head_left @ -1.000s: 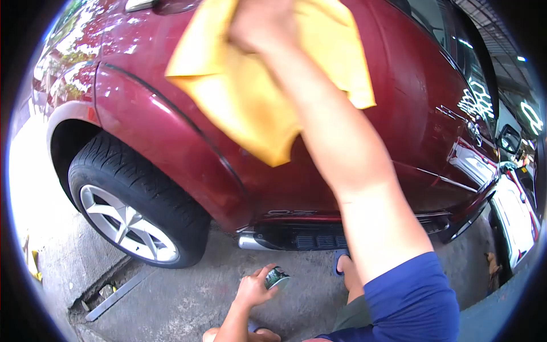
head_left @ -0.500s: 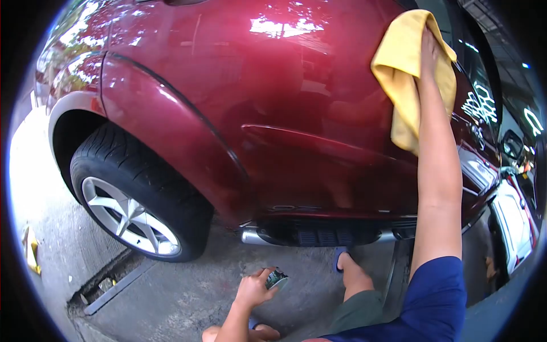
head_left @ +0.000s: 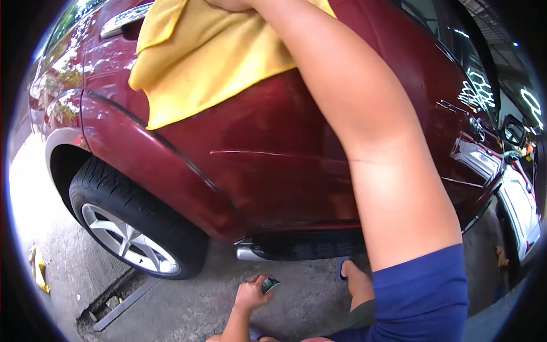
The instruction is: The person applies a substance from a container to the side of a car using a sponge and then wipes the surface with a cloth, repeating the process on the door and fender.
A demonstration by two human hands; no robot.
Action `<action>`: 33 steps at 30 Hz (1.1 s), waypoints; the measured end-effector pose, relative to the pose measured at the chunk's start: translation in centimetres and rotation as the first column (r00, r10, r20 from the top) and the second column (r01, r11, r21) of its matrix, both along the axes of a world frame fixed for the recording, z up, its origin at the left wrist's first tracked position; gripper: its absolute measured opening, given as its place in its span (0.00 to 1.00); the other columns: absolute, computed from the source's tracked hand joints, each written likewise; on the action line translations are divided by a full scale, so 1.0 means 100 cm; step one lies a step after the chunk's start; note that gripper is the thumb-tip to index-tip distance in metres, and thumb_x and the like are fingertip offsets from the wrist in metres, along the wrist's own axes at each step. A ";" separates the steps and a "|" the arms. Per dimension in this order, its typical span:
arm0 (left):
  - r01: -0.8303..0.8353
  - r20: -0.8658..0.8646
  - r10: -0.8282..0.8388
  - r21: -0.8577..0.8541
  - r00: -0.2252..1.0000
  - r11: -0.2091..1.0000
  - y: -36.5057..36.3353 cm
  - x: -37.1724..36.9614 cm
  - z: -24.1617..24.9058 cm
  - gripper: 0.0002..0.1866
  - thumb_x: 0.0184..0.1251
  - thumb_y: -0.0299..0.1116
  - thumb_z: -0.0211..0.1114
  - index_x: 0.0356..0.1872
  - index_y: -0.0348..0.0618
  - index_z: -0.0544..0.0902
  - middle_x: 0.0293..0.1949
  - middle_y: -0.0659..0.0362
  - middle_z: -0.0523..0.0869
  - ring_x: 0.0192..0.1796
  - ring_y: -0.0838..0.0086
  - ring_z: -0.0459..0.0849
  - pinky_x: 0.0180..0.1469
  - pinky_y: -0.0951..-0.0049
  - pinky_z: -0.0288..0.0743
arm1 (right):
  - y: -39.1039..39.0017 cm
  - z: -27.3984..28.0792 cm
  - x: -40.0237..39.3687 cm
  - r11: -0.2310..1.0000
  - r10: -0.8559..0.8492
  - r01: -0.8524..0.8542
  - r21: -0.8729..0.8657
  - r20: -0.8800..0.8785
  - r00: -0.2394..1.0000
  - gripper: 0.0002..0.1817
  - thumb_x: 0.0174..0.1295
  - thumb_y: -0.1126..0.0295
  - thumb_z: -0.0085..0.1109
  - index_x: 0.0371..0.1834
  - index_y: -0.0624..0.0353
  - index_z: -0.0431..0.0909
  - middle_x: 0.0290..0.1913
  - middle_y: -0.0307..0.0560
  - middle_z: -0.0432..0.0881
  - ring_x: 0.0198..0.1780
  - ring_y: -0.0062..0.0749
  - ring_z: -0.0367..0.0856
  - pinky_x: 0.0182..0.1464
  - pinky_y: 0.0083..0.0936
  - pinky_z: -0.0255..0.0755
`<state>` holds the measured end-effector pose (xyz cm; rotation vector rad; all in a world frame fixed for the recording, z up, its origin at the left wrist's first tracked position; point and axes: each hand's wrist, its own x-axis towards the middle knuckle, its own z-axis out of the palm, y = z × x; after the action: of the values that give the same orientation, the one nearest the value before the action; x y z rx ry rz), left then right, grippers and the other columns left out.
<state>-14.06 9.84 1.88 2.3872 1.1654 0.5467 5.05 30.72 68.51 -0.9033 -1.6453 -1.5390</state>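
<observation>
A yellow cloth (head_left: 213,71) spreads over the upper part of the dark red car door (head_left: 273,122), its lower edge hanging loose. My right hand (head_left: 231,3) presses on the cloth at the top edge of the view; its fingers are mostly cut off there. Low down, in front of the running board, my left hand (head_left: 250,294) grips a small round tin (head_left: 270,284) with a dark label. The tin is held by its side, tilted, apart from the car.
A black tyre with a silver wheel (head_left: 130,239) is at the left. Below the door runs a step (head_left: 307,249). A floor gap with a metal strip (head_left: 125,305) lies near the wheel. Another yellow item (head_left: 39,269) is on the ground. A side mirror (head_left: 514,131) juts out right.
My right hand has swept the yellow cloth from the right side of the door to the upper left. The left hand still holds the tin, slightly lower in view.
</observation>
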 end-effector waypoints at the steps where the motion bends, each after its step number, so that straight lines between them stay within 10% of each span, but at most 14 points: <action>1: 0.003 0.013 -0.003 0.008 1.000 1.000 0.000 0.001 0.004 0.34 0.55 0.48 0.75 0.66 0.54 0.83 0.51 0.48 0.92 0.44 0.47 0.93 0.49 0.49 0.88 | -0.022 -0.006 0.013 0.970 -0.200 0.196 -0.142 -0.016 0.980 0.38 0.78 0.47 0.45 0.80 0.66 0.68 0.81 0.61 0.69 0.82 0.51 0.66 0.84 0.45 0.53; 4: 0.023 0.060 -0.023 0.007 0.998 1.000 -0.008 0.001 0.006 0.34 0.55 0.48 0.76 0.65 0.54 0.83 0.51 0.48 0.92 0.43 0.47 0.93 0.49 0.50 0.88 | -0.112 -0.035 0.090 0.869 -0.414 0.377 -0.319 -0.053 0.909 0.35 0.77 0.46 0.47 0.72 0.66 0.76 0.73 0.63 0.77 0.74 0.53 0.74 0.77 0.44 0.65; 6: 0.064 0.091 -0.064 0.004 0.994 0.998 -0.014 -0.003 0.006 0.33 0.54 0.47 0.76 0.65 0.55 0.84 0.52 0.48 0.92 0.43 0.48 0.93 0.49 0.50 0.89 | -0.145 -0.057 0.170 0.997 -0.065 0.055 -0.057 -0.182 0.981 0.29 0.75 0.50 0.50 0.63 0.65 0.84 0.65 0.64 0.85 0.67 0.54 0.82 0.69 0.44 0.74; 7: 0.090 0.074 -0.091 0.006 0.993 0.996 -0.017 -0.005 0.010 0.33 0.54 0.47 0.76 0.65 0.55 0.84 0.51 0.48 0.92 0.43 0.48 0.93 0.48 0.50 0.89 | -0.137 -0.041 0.273 0.881 -0.425 0.337 -0.332 -0.242 0.872 0.32 0.80 0.50 0.52 0.80 0.56 0.68 0.75 0.64 0.74 0.78 0.58 0.70 0.78 0.42 0.65; 9: 0.132 0.064 -0.132 0.010 0.989 0.991 -0.028 -0.006 0.021 0.33 0.54 0.46 0.76 0.65 0.55 0.84 0.51 0.49 0.92 0.43 0.48 0.93 0.48 0.51 0.89 | -0.157 -0.068 0.404 0.783 -0.620 0.609 0.124 0.073 0.782 0.28 0.81 0.49 0.49 0.67 0.63 0.76 0.69 0.63 0.81 0.69 0.62 0.78 0.70 0.51 0.71; 10: 0.150 0.058 -0.150 0.001 0.987 0.989 -0.031 -0.007 0.027 0.32 0.55 0.45 0.75 0.65 0.54 0.84 0.50 0.50 0.92 0.43 0.48 0.93 0.48 0.51 0.89 | -0.156 -0.072 0.411 0.851 -0.503 0.516 0.099 -0.128 0.854 0.29 0.80 0.48 0.48 0.68 0.62 0.75 0.73 0.62 0.77 0.71 0.63 0.76 0.70 0.51 0.71; 14: 0.175 0.122 -0.174 0.005 0.977 0.985 -0.031 -0.007 0.039 0.30 0.56 0.44 0.74 0.63 0.54 0.85 0.50 0.50 0.92 0.43 0.48 0.93 0.49 0.50 0.89 | -0.142 -0.049 0.344 0.876 -0.479 0.430 -0.218 -0.506 0.717 0.28 0.73 0.45 0.54 0.58 0.56 0.86 0.60 0.61 0.88 0.64 0.58 0.85 0.61 0.51 0.80; 22: 0.119 0.129 -0.118 -0.005 0.985 0.993 -0.009 0.008 0.008 0.33 0.55 0.48 0.75 0.66 0.56 0.84 0.51 0.48 0.92 0.45 0.46 0.93 0.50 0.50 0.89 | -0.105 -0.013 -0.052 0.891 -0.293 0.232 -0.391 -0.103 0.951 0.25 0.74 0.58 0.48 0.57 0.65 0.87 0.63 0.61 0.88 0.64 0.48 0.87 0.67 0.45 0.76; 24: 0.081 0.076 -0.080 -0.001 0.994 0.997 0.000 0.007 0.000 0.33 0.55 0.49 0.75 0.66 0.56 0.84 0.51 0.47 0.92 0.45 0.46 0.93 0.50 0.49 0.89 | -0.037 -0.019 -0.070 1.000 0.029 -0.031 -0.004 -0.227 0.974 0.38 0.81 0.47 0.38 0.81 0.67 0.68 0.83 0.59 0.68 0.84 0.47 0.65 0.85 0.44 0.54; 27: 0.038 0.021 -0.038 0.009 0.999 0.999 -0.002 0.006 -0.013 0.33 0.56 0.50 0.76 0.65 0.54 0.84 0.51 0.46 0.92 0.44 0.46 0.93 0.49 0.49 0.89 | -0.053 -0.018 -0.023 0.932 -0.142 0.106 -0.348 -0.081 0.987 0.46 0.82 0.38 0.29 0.90 0.64 0.46 0.91 0.53 0.49 0.91 0.47 0.43 0.90 0.45 0.30; 33: 0.089 0.006 -0.089 -0.030 0.996 0.996 -0.021 0.000 0.010 0.32 0.56 0.49 0.76 0.63 0.52 0.85 0.50 0.45 0.92 0.43 0.46 0.93 0.48 0.49 0.88 | -0.124 -0.055 0.136 0.926 -0.335 0.259 -0.276 -0.280 0.899 0.48 0.80 0.34 0.38 0.87 0.64 0.55 0.87 0.62 0.57 0.88 0.55 0.52 0.89 0.49 0.41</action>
<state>-14.11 7.77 2.89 2.3972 1.0521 0.5015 18.63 18.28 62.97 -1.5128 -1.5141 -1.3133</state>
